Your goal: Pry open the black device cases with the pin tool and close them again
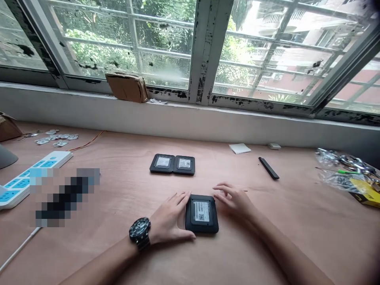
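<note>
A small black device [202, 214] with a white label and QR code lies flat on the brown table [124, 206] right in front of me. My left hand [170, 217], with a black watch on its wrist, rests flat against the device's left edge, fingers stretched out. On the other side my right hand [234, 200] lies flat by the top right corner, fingers spread. Neither hand grips the device. Two more black devices [172, 164] of the same kind lie side by side farther back.
A white and blue power strip [32, 174] lies at the left, with small silver parts [56, 137] behind it. A black bar [268, 168], a white pad [239, 148] and plastic bags of hardware [344, 170] are at the right. A cardboard parcel [127, 87] sits on the windowsill.
</note>
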The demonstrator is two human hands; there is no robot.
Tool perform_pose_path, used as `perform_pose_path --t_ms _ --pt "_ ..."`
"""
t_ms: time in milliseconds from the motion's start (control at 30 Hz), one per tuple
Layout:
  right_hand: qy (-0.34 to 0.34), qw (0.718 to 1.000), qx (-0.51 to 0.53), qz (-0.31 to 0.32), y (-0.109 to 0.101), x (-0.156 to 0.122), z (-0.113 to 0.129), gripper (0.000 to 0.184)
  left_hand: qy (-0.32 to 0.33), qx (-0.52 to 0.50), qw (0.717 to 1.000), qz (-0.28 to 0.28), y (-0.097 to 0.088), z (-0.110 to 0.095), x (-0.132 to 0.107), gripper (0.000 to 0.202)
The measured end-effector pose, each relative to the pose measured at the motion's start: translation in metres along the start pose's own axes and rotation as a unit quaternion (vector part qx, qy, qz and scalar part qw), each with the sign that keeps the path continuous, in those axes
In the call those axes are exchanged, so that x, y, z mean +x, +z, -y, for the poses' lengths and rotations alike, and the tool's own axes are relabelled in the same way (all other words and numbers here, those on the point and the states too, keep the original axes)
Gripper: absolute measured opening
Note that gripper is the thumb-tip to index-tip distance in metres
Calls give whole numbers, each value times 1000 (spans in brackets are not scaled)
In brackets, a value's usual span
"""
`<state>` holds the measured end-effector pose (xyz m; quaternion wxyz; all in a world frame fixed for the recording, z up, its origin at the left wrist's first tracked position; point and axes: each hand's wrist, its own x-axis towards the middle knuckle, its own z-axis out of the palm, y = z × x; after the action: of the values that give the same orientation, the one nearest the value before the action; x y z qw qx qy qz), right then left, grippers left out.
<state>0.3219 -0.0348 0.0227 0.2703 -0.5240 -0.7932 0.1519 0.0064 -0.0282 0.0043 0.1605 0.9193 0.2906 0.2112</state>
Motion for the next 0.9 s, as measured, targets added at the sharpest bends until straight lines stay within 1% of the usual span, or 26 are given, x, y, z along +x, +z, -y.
perform_pose_path --t_ms 67,100,233,300,400,533,600,767,900 --pt "0 999 37 31 6 3 15 27 -5 -8 1000 -9 0 -1 0 120" --pt "11 998 47 41 10 3 21 25 -6 -11 1000 -12 -1 -1 0 119" --pt "91 993 66 38 20 6 33 23 -1 -11 1000 -9 -2 -2 1 121" --pt "110 992 53 39 21 8 35 25 2 -8 1000 -9 -2 -2 2 122" --pt "106 993 2 49 19 17 41 33 -3 -14 1000 -14 -1 -1 4 121" --pt "85 991 -81 64 22 32 52 57 -14 -20 999 -24 2 4 4 124" --pt "75 990 -102 68 28 37 54 63 -22 -21 999 -29 4 8 3 126" --pt "57 991 -111 46 40 40 49 64 -33 -40 998 -20 5 13 2 133" --pt "67 993 -83 49 39 40 47 62 -49 -70 996 -10 -1 11 2 134"
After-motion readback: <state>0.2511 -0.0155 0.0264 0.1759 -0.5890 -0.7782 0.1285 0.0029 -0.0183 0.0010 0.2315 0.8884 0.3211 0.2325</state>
